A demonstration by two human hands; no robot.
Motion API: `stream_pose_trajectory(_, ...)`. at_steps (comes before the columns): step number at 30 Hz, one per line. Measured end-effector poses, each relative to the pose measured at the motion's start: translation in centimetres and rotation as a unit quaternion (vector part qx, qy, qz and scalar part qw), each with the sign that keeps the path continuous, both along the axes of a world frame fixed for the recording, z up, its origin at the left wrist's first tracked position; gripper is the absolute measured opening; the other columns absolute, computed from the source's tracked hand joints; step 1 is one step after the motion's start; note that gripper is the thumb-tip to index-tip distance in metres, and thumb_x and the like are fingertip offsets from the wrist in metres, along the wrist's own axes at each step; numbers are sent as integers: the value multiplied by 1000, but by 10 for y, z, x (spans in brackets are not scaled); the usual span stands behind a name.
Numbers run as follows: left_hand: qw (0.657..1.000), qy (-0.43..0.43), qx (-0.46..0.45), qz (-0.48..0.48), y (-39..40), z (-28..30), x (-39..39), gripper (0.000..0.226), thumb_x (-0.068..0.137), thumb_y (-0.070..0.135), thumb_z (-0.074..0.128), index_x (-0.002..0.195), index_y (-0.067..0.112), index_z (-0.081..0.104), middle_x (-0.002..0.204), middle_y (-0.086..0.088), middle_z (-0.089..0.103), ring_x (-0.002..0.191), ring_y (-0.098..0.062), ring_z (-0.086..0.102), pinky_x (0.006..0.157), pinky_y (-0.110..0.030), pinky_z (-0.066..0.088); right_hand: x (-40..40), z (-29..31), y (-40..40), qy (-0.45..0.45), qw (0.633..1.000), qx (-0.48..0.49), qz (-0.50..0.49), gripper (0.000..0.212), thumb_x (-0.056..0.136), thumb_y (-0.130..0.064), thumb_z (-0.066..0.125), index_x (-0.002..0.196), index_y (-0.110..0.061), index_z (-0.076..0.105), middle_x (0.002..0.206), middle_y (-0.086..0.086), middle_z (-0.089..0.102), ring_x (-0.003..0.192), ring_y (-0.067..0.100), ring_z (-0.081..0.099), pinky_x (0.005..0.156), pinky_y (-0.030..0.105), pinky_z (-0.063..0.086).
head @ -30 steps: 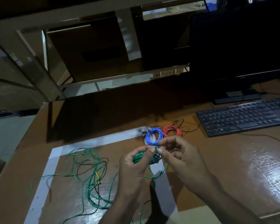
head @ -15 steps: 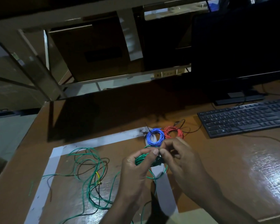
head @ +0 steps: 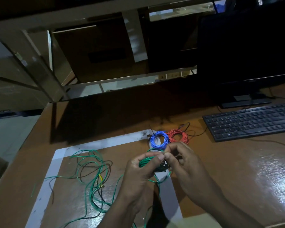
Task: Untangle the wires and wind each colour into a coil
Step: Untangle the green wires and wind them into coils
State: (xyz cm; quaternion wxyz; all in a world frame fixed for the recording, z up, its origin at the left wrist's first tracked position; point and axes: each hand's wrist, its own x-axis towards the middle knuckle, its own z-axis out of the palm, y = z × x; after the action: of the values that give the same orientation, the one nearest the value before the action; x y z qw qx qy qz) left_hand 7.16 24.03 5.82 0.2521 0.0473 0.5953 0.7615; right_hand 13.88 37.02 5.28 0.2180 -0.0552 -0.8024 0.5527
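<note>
My left hand (head: 136,176) grips a small green coil (head: 146,162) between thumb and fingers, just above the table. My right hand (head: 186,163) pinches the green wire at the coil's top, thumb tip against my left thumb. A dark wire bundle (head: 163,167) shows between the two hands. A loose tangle of green and black wire (head: 92,178) with a short yellow piece (head: 101,178) lies to the left inside the taped square. A wound blue coil (head: 160,139) and a red coil (head: 178,136) lie side by side just beyond my hands.
White tape (head: 99,143) marks a square on the brown table. A black keyboard (head: 250,122) lies at the right with a dark monitor (head: 247,51) behind it. A thin black cable (head: 196,133) runs near the red coil. The table's left edge (head: 23,145) drops off.
My hands have stayed at the green coil, the fingertips closing tighter together over its top. The blue and red coils have not moved.
</note>
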Motion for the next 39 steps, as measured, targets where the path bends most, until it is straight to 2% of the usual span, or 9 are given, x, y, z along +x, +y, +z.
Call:
stream_pose_trajectory(3,999,-26,4,22,1,3,-1,23,67,18,77,87,6,76,70,-2,70,53,-3,60,51,-15,47,1,0,-4,-20,1000,13,-14,14,105,-26,49,94,-22,57,92,-7,53,84,18,58,74,38,51)
stream_pose_trajectory(8,1000,-5,-3,28,-1,-2,-4,14,75,12,77,88,6,76,75,-3,73,59,-5,63,53,-15,46,8,6,-6,-16,999,-9,-41,19,105,-28,45,93,-17,55,84,2,54,75,15,58,68,20,46)
stream_pose_trajectory(13,999,2,15,-29,0,-9,5,18,88,1,68,103,-7,71,57,8,64,50,0,56,53,-11,45,-2,6,1,-43,968,-243,-32,23,108,-22,42,101,-2,52,71,-6,61,54,16,42,50,27,38)
stream_pose_trajectory(17,999,30,11,-16,-1,-7,1,27,83,0,71,110,-2,70,78,-4,73,57,-1,62,53,-10,45,-6,10,-1,-41,941,-337,-9,18,108,-14,37,96,-5,46,73,3,61,53,12,45,46,23,41)
stream_pose_trajectory(21,999,37,-11,7,-2,-11,-10,34,73,18,82,104,8,74,88,-11,75,73,-13,68,62,-17,51,-4,6,-7,-36,945,-324,-18,21,109,-13,35,89,-8,43,66,1,45,54,18,43,50,26,47)
stream_pose_trajectory(28,999,-21,-17,-23,-5,-17,-14,34,74,26,79,105,11,72,61,12,60,49,0,40,49,-19,29,-4,10,-3,-18,936,-350,-28,19,108,-12,36,91,-10,44,66,-2,46,55,14,46,52,26,49)
stream_pose_trajectory(33,999,-14,-29,-39,-2,-16,-21,25,87,22,74,108,11,69,56,12,59,44,2,47,45,-14,34,-3,8,-2,-28,946,-323,-14,15,107,-10,38,94,-8,44,67,-1,49,55,14,48,54,25,51)
stream_pose_trajectory(36,997,-45,-36,-44,0,-18,-21,14,96,20,67,108,14,68,53,13,57,44,2,46,47,-15,30,-14,2,10,-56,946,-320,3,11,107,-13,42,97,-11,47,78,4,58,66,16,54,60,27,52)
stream_pose_trajectory(39,995,-99,-19,-22,-3,-25,-28,11,94,27,69,102,20,70,59,12,48,52,-2,38,53,-21,27,-21,-6,18,-97,961,-259,-13,18,101,-30,56,113,-17,51,106,5,65,87,19,62,62,18,53)
